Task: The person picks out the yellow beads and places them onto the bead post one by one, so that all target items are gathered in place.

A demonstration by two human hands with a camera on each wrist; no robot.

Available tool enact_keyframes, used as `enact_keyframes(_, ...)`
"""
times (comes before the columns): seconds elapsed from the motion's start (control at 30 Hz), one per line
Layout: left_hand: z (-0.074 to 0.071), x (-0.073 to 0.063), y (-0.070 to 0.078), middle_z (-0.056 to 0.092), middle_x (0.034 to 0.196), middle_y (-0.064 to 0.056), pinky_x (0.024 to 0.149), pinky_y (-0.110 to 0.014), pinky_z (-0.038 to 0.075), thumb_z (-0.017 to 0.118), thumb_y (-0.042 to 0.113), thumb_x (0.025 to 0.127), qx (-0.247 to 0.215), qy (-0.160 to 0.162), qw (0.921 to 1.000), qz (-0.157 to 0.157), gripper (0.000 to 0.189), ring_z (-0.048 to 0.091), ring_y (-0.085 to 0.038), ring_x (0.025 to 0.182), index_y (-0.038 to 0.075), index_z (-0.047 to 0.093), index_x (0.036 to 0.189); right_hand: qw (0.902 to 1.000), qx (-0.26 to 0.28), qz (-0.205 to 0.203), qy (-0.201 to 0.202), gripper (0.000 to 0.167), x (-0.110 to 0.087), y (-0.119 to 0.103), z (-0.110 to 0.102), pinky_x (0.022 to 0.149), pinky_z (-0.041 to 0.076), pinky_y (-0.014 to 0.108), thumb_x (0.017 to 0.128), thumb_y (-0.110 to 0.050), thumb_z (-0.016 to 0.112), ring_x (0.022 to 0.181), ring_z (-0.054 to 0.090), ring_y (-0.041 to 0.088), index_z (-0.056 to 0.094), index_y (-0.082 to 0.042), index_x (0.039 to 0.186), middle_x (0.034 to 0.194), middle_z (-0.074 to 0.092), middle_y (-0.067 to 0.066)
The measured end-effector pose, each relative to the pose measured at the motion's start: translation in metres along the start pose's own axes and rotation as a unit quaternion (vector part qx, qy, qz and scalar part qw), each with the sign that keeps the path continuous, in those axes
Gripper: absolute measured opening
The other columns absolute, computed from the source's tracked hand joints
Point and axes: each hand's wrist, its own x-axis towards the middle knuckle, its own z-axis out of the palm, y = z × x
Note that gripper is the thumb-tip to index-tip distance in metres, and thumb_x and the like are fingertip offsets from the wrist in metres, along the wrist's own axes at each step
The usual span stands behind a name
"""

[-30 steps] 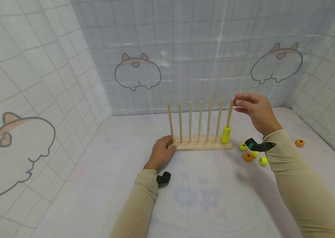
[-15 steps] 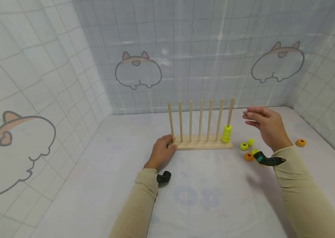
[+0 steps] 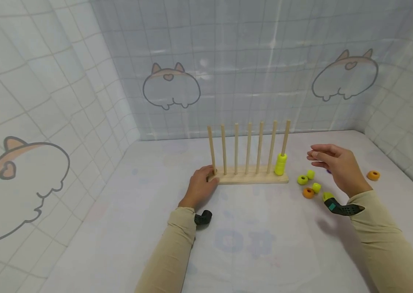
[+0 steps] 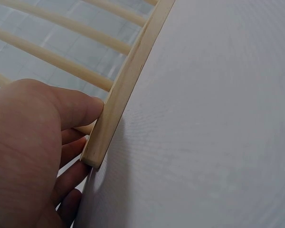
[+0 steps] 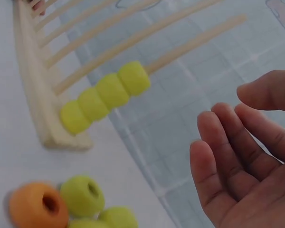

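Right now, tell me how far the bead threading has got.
Done: four yellow beads sit stacked on the rightmost peg. In hand: the left hand grips the wooden base; the right hand is empty. Apparently left: loose yellow beads and orange beads on the table; the six other pegs look bare.

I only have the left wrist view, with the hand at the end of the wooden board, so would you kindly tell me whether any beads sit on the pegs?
Observer: Yes, four yellow-green beads are stacked at the bottom of the rightmost peg.
Operator: Thank you. Is any bead being held just now?
Observer: None that I can see; the right hand is raised off to the right with nothing visible in it.
Operator: Lastly, is anything lying loose?
Observer: Yes, two orange beads and several loose yellow-green ones lie to the right of the wooden board.
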Motion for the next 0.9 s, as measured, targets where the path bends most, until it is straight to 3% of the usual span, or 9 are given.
enact_keyframes(0.47, 0.002, 0.001, -0.002, 0.049, 0.15, -0.007, 0.116, -0.049, 0.028, 0.061, 0.028, 0.098, 0.009, -0.008, 0.9999, -0.008, 0.049, 0.041, -0.029, 0.139, 0.007, 0.056, 0.143, 0.9953, -0.085, 0.025, -0.04, 0.045, -0.024, 0.038, -0.034, 0.084, 0.056, 0.023, 0.105, -0.029, 0.055, 0.102, 0.067, 0.006, 0.053, 0.005, 0.136, 0.117, 0.067, -0.006)
enact_keyframes(0.9, 0.0, -0.001, 0.001, 0.049, 0.15, -0.007, 0.115, -0.047, 0.03, 0.061, 0.029, 0.099, 0.006, -0.006, 0.9999, -0.01, 0.05, 0.041, -0.029, 0.139, 0.007, 0.055, 0.144, 0.9855, -0.156, 0.029, -0.061, 0.048, -0.04, 0.048, -0.048, 0.082, 0.055, 0.021, 0.107, -0.027, 0.05, 0.101, 0.067, 0.006, 0.048, 0.008, 0.139, 0.118, 0.067, -0.003)
